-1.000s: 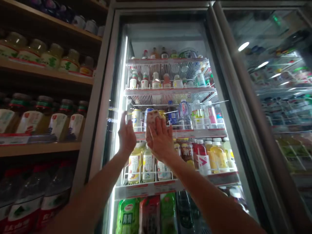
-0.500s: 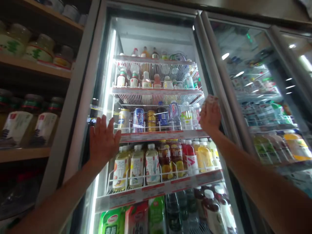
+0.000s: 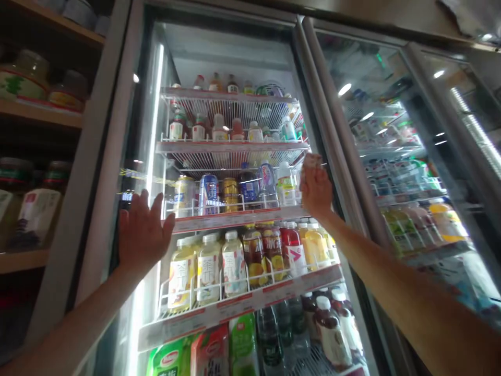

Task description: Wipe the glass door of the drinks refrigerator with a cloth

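My left hand [image 3: 143,232] is spread flat, fingers apart, against the glass at the left edge of the lit drinks fridge [image 3: 117,156], level with a shelf of cans [image 3: 207,193]. My right hand [image 3: 316,188] is raised at the right end of that same shelf, by the fridge's right frame. Its fingers are closed round a small pale drink container [image 3: 312,160], of which only the top shows above the fingers. Below both hands stands a row of yellow, orange and red bottles [image 3: 250,253].
Upper wire shelves [image 3: 230,146] hold small bottles, and green cartons [image 3: 172,357] and dark bottles sit lowest. A second glass-door fridge [image 3: 395,172] stands to the right. Wooden shelves [image 3: 39,115] with jars are on the left.
My right hand carried the pale container from the middle of the can shelf to its right end. My left hand moved left and down and spread flat. The view swung right.
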### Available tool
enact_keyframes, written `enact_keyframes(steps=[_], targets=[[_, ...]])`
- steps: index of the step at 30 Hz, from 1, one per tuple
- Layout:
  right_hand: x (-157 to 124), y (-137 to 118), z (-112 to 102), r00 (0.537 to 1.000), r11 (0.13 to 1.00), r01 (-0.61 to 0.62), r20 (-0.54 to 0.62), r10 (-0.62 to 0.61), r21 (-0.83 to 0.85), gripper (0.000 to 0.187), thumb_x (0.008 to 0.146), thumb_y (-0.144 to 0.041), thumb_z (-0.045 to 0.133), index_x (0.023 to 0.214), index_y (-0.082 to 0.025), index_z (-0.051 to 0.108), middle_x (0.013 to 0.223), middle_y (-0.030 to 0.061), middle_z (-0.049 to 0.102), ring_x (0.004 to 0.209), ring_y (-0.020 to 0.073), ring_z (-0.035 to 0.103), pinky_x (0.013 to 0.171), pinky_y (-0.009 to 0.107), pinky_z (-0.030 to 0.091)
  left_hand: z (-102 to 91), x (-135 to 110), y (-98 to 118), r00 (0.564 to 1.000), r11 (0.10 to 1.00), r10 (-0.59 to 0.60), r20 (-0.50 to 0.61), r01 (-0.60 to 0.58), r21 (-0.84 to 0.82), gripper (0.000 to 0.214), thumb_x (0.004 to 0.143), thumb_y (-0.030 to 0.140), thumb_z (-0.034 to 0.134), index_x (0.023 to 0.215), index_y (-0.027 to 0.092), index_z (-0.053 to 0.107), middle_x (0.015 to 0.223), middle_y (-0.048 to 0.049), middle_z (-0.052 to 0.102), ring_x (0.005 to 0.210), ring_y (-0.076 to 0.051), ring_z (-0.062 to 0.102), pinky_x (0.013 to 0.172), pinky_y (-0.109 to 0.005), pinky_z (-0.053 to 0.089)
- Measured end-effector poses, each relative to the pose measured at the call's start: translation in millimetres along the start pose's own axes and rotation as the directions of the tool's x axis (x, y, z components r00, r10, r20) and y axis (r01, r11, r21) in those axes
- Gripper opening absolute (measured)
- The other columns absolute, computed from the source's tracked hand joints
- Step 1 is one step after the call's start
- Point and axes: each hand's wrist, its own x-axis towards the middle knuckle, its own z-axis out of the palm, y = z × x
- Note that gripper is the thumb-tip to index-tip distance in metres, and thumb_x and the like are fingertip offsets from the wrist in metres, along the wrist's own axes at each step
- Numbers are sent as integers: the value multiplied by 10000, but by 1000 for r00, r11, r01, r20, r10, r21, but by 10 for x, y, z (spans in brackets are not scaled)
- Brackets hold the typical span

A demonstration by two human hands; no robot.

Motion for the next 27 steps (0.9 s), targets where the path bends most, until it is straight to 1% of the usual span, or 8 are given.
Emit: enact_keyframes(steps=[3, 5, 9, 12, 17, 20, 23, 27], targets=[[-235, -300, 36, 982, 982, 175, 57, -180, 71, 482, 932, -304, 303, 1396, -242, 419, 1528, 64, 320, 1434, 257, 229, 1094, 495, 352, -5, -10, -39, 1000, 1000, 9, 11, -9, -8, 617, 930, 490, 238, 1409, 126, 374, 1519, -185, 286, 1422, -343, 215, 1098, -598, 251], [-365, -206, 11, 982, 979, 172, 62, -179, 106, 464, 922, -306, 346, 1375, -286, 442, 1517, 19, 350, 1428, 219, 252, 1121, 463, 331, -15, -29, -50, 1000, 1000, 17, 19, -17, -15, 614, 926, 485, 255, 1410, 127, 376, 1515, -186, 293, 1413, -358, 233, 1092, -613, 260], [-496, 285, -98, 977, 975, -209, -36, 212, 78, 496, 926, -282, 291, 1381, -140, 429, 1492, 139, 368, 1401, 278, 304, 1086, 539, 356, -27, -114, 35, 1000, 999, -25, 9, 25, -40, 596, 932, 456, 266, 1419, 128, 366, 1512, -193, 295, 1412, -367, 235, 1102, -622, 248], [-610, 95, -141, 990, 986, -132, -28, 136, 104, 517, 934, -265, 252, 1401, -98, 400, 1524, 159, 301, 1437, 297, 213, 1118, 548, 310, -14, -247, 155, 999, 998, -39, 4, 40, -53, 589, 933, 428, 285, 1428, 115, 345, 1518, -206, 274, 1421, -377, 198, 1107, -643, 215], [-954, -490, -142, 981, 968, 170, 61, -184, 187, 450, 924, -294, 340, 1349, -279, 485, 1499, -2, 384, 1428, 185, 261, 1131, 400, 351, 3, -606, 239, 998, 998, 41, 47, -38, -58, 586, 936, 415, 321, 1428, 96, 338, 1512, -227, 271, 1433, -373, 151, 1111, -638, 202], [-1082, -99, -130, 1000, 986, 19, -6, -18, 164, 459, 922, -295, 340, 1346, -216, 496, 1481, 83, 406, 1422, 243, 274, 1116, 486, 347, 8, -831, 231, 995, 996, 73, 60, -70, -56, 573, 941, 404, 331, 1450, 142, 304, 1518, -203, 274, 1432, -348, 179, 1111, -617, 220], [-1182, 268, -101, 965, 966, -220, -117, 237, 139, 493, 921, -305, 335, 1368, -146, 467, 1481, 162, 380, 1408, 298, 294, 1085, 557, 356, 27, -988, 268, 997, 996, 70, 34, -68, -61, 592, 943, 379, 347, 1485, 178, 217, 1528, -195, 253, 1437, -339, 166, 1109, -617, 212], [-1486, -132, -148, 993, 979, -60, -92, 79, 194, 520, 910, -241, 370, 1429, -226, 380, 1534, 105, 297, 1436, 277, 229, 1090, 558, 355, 39, -1089, 340, 999, 997, 36, 24, -35, -69, 626, 940, 367, 369, 1503, 224, 134, 1547, -166, 217, 1445, -324, 140, 1122, -607, 181]])
